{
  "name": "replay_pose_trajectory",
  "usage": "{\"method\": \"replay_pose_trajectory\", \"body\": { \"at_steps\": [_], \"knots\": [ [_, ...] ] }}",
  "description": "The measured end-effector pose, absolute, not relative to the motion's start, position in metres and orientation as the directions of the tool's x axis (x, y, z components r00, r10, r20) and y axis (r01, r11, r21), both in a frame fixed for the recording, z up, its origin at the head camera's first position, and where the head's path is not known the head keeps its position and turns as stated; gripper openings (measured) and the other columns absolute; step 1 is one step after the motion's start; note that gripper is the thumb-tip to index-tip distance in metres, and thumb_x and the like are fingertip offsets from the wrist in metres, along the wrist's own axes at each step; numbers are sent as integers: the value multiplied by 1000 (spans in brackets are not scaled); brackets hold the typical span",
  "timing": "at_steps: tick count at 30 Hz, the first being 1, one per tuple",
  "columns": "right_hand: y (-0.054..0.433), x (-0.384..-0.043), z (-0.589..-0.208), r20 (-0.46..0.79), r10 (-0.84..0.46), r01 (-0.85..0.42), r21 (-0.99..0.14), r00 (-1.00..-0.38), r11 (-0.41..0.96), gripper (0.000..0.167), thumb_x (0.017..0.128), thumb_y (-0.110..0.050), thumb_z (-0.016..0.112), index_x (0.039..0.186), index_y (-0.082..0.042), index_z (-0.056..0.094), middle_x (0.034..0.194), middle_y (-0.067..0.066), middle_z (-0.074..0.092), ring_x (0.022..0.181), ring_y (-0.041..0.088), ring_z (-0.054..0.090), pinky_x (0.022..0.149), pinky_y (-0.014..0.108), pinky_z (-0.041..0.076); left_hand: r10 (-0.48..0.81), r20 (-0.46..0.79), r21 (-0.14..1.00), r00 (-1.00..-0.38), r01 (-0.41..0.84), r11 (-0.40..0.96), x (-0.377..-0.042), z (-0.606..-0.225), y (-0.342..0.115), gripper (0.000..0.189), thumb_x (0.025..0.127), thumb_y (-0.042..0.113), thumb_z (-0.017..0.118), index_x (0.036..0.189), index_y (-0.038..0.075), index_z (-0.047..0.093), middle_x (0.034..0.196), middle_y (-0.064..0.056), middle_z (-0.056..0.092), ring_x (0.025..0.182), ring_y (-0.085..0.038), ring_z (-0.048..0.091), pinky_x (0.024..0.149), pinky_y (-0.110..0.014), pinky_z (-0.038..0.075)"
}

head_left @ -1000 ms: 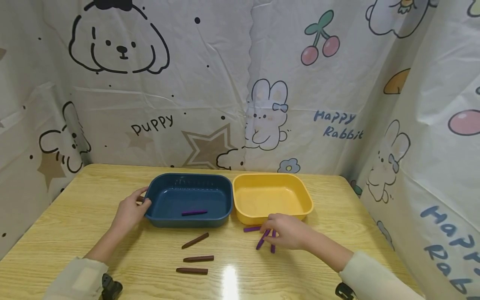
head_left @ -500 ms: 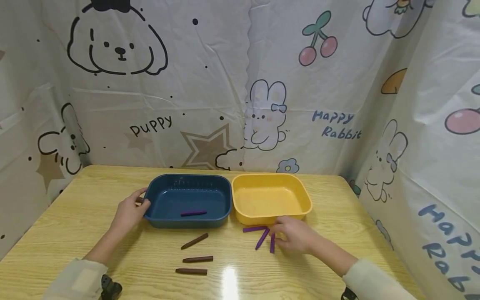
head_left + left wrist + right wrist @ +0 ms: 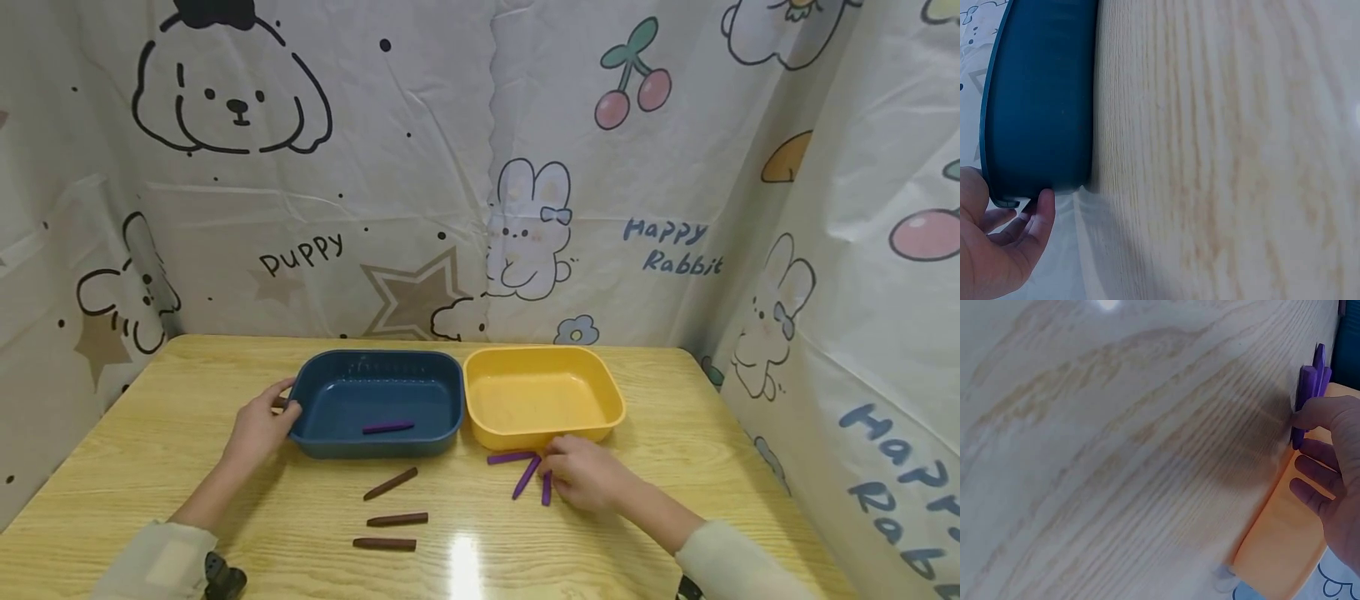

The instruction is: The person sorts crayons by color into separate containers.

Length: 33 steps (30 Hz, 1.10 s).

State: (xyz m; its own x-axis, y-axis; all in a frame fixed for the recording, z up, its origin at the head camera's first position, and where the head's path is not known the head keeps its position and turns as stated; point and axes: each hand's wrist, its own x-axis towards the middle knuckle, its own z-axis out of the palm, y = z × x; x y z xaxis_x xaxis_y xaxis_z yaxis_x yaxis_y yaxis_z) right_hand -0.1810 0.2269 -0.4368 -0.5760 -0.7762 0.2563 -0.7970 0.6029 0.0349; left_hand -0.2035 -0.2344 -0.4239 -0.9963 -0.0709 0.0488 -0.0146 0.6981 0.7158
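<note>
**Tray held by your left grip, purple crayon pinched in your right grip**

Beyond both your grips hangs a creased, pale cloth printed with cartoon animals. Below your grips lies the counter, flat and glossy, with a yellowish wood grain.

The blue tray sits just right of your left grip, whose thumb and fingers are clamped on its left rim, perhaps to steady it. It looks like smooth, hard plastic with rounded corners. A small dark patch shows among those fingers; what it is, you cannot tell. The yellow tray, similar in shape, stands just beyond your right grip, close against the blue one; side by side, both probably stay within easy reach.

Three brown crayons lie between your grips, slim and tapered at one end, spaced so that each looks simple to take singly. Of the purple ones, one rests inside the blue tray and two lie just left of your right grip, splayed at an angle. The last is pinched between thumb and finger, its near end jutting towards you, a hold that likely suits so thin a body.
</note>
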Motion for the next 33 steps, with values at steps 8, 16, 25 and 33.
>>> {"method": "replay_pose_trajectory", "body": {
  "at_steps": [8, 16, 25, 33],
  "knots": [
    [227, -182, -440, 250, -771, -780, 83, -586, 620, 14, 73, -11, 69, 84, -21, 71, 91, -3, 62, 84, 14, 56, 75, 28, 45, -79, 44, 703, -996, -25, 711, -204, -425, -233, 52, 94, 17, 42, 141, -3, 35, 117, -32, 56, 91, -35, 63, 62, -29, 51],
    [228, -182, -435, 209, -764, -773, 52, -610, 632, 9, 71, -16, 72, 77, -22, 68, 80, -8, 59, 75, 9, 54, 70, 26, 43, -82, 50, 701, -995, -24, 713, -205, -424, -233, 52, 94, 18, 43, 141, -3, 36, 116, -31, 57, 91, -34, 63, 60, -27, 49],
    [229, -175, -430, 120, -680, -689, -191, -723, 699, 9, 74, -17, 74, 82, -18, 70, 77, -8, 58, 67, 1, 45, 61, 18, 41, -77, 61, 692, -995, -14, 722, -206, -425, -234, 51, 94, 17, 43, 141, -3, 36, 115, -31, 58, 90, -35, 63, 60, -27, 47],
    [224, -170, -414, 68, -639, -601, -427, -766, 676, 8, 80, -15, 70, 89, -15, 70, 75, -10, 58, 69, 1, 50, 62, 17, 43, -71, 72, 690, -995, -2, 724, -206, -425, -235, 51, 94, 17, 43, 140, -4, 37, 114, -31, 59, 91, -36, 63, 61, -28, 47]
  ]
}}
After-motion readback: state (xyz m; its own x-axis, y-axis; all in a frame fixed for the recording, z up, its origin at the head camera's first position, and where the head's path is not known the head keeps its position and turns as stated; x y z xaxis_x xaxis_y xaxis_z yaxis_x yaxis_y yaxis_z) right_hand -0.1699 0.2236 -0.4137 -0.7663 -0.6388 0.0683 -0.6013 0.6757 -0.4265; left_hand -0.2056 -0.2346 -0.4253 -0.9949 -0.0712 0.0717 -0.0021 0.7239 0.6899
